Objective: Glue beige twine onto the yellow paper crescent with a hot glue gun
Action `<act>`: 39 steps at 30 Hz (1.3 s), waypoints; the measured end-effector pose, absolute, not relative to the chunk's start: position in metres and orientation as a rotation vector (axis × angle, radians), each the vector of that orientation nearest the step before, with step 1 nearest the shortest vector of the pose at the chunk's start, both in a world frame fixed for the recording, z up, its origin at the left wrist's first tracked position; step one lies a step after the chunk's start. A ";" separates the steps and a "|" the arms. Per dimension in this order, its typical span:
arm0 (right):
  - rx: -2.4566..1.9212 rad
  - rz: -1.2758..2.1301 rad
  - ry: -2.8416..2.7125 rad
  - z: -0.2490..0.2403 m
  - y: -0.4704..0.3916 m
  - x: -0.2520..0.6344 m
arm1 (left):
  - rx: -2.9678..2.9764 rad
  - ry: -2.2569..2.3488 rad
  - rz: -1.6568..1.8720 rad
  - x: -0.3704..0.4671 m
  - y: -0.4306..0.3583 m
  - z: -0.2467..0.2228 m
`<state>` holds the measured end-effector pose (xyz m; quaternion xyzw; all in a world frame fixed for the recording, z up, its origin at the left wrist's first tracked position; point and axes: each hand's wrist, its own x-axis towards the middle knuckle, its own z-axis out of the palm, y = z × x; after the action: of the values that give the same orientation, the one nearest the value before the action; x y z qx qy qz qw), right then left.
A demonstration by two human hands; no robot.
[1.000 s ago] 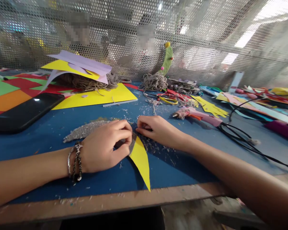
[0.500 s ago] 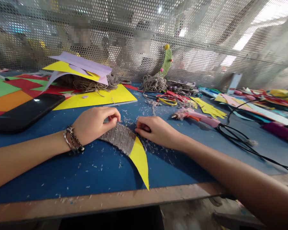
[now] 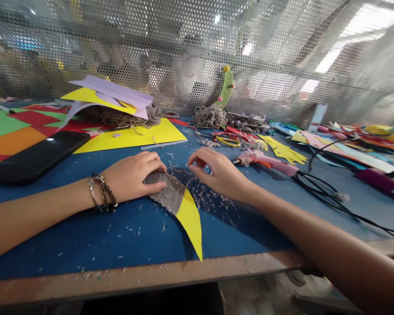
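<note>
A yellow paper crescent [image 3: 191, 223] lies on the blue table, its upper part wound with grey yarn [image 3: 168, 194]. My left hand [image 3: 136, 175], with bracelets at the wrist, grips the wound end, thumb on top and fingers curled over the far edge. Just right of the crescent, my right hand [image 3: 216, 173] is raised a little, thumb and forefinger curled towards each other. A thin grey strand [image 3: 189, 180] runs from the wound edge towards these fingertips. The hand's other fingers are partly hidden.
A black phone [image 3: 36, 155] lies at left, near coloured paper sheets [image 3: 6, 124]. Behind sit yarn skeins [image 3: 210, 117] and scissors [image 3: 229, 141]. A pink glue gun [image 3: 269, 162] with black cables [image 3: 328, 197] lies at right. Perforated metal mesh [image 3: 282, 78] stands behind.
My left thumb has moved right and lies flatter on the wound yarn. My right hand has lifted slightly, its fingers looser, and a strand now shows beside it.
</note>
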<state>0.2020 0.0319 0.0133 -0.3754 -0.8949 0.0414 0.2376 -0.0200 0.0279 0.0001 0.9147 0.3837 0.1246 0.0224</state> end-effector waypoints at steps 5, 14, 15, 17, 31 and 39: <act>-1.039 0.086 -2.360 0.014 0.033 0.204 | 2.742 1.151 0.399 -0.021 0.030 0.001; -1.099 0.049 -2.141 0.022 0.032 0.208 | 2.607 1.188 0.530 -0.021 0.026 0.011; -1.105 0.049 -2.133 0.023 0.033 0.209 | 2.616 1.182 0.554 -0.021 0.025 0.013; -1.119 0.045 -2.118 0.024 0.034 0.211 | 2.649 1.165 0.609 -0.021 0.023 0.016; -1.113 -0.027 -2.056 0.033 0.037 0.219 | 2.764 1.237 1.254 -0.021 0.016 0.031; -1.112 -0.045 -2.052 0.034 0.039 0.221 | 3.071 0.947 1.498 -0.019 0.000 0.025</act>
<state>0.2214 0.0385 0.0344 -0.4382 -0.8083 -0.0178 0.3929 -0.0186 0.0000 0.0250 0.8485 0.2615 0.4140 -0.2007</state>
